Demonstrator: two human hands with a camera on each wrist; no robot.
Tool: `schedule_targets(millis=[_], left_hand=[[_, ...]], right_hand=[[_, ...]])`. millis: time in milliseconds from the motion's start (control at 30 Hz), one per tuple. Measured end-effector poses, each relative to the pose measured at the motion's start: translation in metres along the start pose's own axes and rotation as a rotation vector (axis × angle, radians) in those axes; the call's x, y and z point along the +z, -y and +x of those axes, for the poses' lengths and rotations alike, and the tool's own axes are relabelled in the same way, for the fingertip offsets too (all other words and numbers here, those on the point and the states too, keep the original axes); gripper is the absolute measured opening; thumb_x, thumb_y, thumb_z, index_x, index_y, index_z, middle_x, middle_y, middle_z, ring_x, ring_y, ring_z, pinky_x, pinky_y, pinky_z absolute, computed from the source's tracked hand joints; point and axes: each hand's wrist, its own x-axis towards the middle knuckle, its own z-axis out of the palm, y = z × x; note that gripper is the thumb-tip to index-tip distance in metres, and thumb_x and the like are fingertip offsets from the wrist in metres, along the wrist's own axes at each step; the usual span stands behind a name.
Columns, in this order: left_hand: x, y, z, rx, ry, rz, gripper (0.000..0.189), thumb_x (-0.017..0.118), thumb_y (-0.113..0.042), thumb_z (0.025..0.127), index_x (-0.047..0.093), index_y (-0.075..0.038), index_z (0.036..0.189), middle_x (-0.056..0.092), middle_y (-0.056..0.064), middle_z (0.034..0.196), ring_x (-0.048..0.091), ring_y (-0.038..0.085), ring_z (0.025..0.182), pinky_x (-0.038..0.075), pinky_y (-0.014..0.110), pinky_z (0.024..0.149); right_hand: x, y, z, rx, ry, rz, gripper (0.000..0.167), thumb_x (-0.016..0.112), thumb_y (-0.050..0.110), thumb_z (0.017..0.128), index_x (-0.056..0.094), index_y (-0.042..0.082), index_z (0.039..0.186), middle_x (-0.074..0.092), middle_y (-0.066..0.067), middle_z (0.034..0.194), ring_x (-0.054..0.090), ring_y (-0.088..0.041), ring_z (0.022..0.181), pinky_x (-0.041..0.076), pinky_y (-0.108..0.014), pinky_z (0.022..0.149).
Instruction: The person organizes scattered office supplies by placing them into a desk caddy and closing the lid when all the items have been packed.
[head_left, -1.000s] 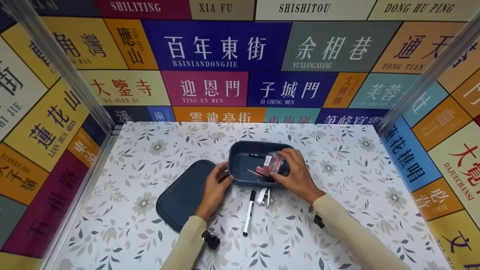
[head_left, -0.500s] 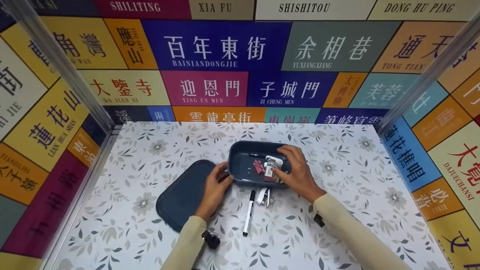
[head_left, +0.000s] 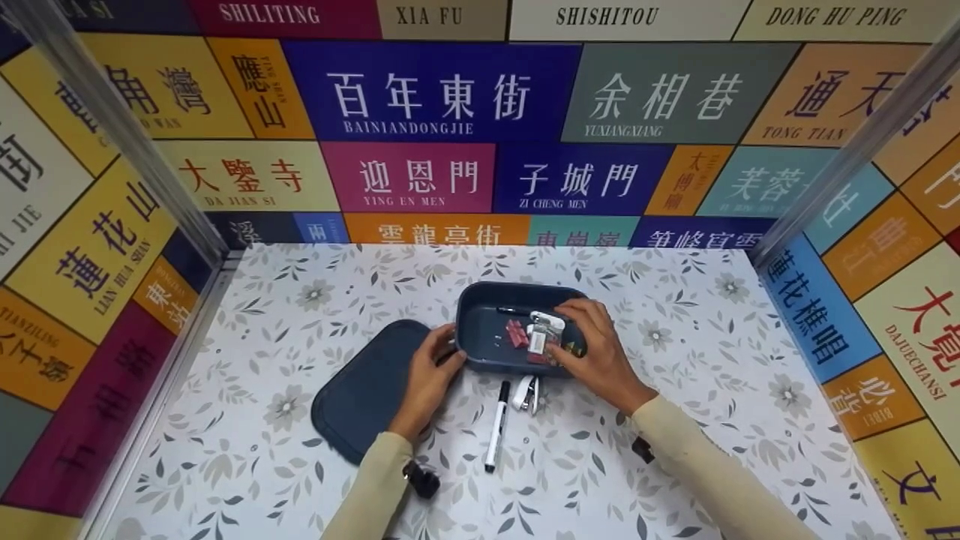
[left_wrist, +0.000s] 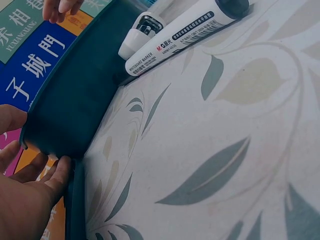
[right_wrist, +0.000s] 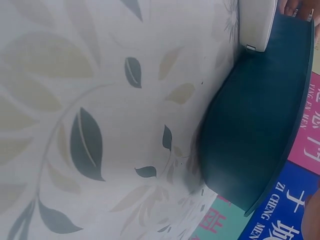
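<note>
My left hand [head_left: 431,371] holds the left end of a dark blue rectangular box [head_left: 484,364], its fingertips against the wall and rim. At the box's right end my right hand [head_left: 604,356] reaches over the rim, its thumb beside a small clear case with a white label [head_left: 538,343]; whether they touch is hard to tell. Next to that case lie a white item [head_left: 547,320], a pink piece [head_left: 517,333] and a thin black stick-like item [head_left: 514,310]. In the right wrist view the box's outer wall [right_wrist: 255,120] fills the right side.
A dark blue lid [head_left: 364,394] lies left of the box, partly under my left forearm. In front of the box are a whiteboard marker [head_left: 496,431] and a small white object with metal parts [head_left: 528,395]. Printed panels [head_left: 420,180] enclose the patterned table.
My right hand has let go of the clear case, which now rests in the box's right half. The pink piece lies apart from it. My left hand has stayed in place.
</note>
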Motion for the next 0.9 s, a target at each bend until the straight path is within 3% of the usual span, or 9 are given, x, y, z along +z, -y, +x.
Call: schedule_targets(millis=[400, 733, 900], left_hand=[[0.001, 0.001, 0.000, 0.033, -0.016, -0.012, 0.052, 0.069, 0.009, 0.100, 0.056, 0.009, 0.151, 0.059, 0.034, 0.149, 0.060, 0.053, 0.137, 0.048, 0.059, 0.117], [0.000, 0.000, 0.000, -0.011, 0.001, 0.004, 0.053, 0.067, 0.008, 0.102, 0.055, 0.007, 0.154, 0.058, 0.031, 0.153, 0.058, 0.048, 0.142, 0.051, 0.044, 0.115], [0.000, 0.000, -0.001, -0.027, 0.000, 0.009, 0.053, 0.068, 0.006, 0.104, 0.055, 0.004, 0.155, 0.058, 0.029, 0.154, 0.057, 0.047, 0.144, 0.051, 0.044, 0.115]], right_hand=[[0.002, 0.010, -0.012, -0.078, -0.007, -0.036, 0.064, 0.097, 0.009, 0.084, 0.067, -0.002, 0.139, 0.061, -0.016, 0.142, 0.054, -0.035, 0.134, 0.039, -0.044, 0.119], [-0.003, 0.017, -0.020, -0.129, 0.020, -0.045, 0.066, 0.095, 0.014, 0.088, 0.065, 0.006, 0.147, 0.061, -0.015, 0.143, 0.054, -0.035, 0.135, 0.035, -0.046, 0.119], [-0.004, 0.018, -0.025, -0.158, 0.030, -0.054, 0.067, 0.095, 0.015, 0.087, 0.065, 0.006, 0.146, 0.062, -0.015, 0.141, 0.054, -0.035, 0.134, 0.035, -0.044, 0.119]])
